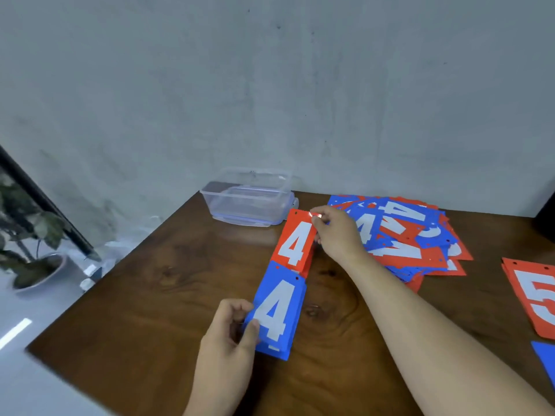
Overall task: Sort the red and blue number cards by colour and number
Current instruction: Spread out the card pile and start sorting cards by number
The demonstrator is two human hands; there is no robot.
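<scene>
A red stack of cards showing a 4 lies on the wooden table, with a blue stack showing a 4 just in front of it. My right hand pinches the top right corner of the red 4 card. My left hand pinches the lower left edge of the blue 4 stack with thumb and fingers. A mixed heap of red and blue cards lies behind my right hand. A red 5 stack sits at the right edge, with a blue card corner below it.
A clear plastic container stands at the table's back edge against the grey wall. A potted plant sits on the floor to the left. A dark object is at the far right.
</scene>
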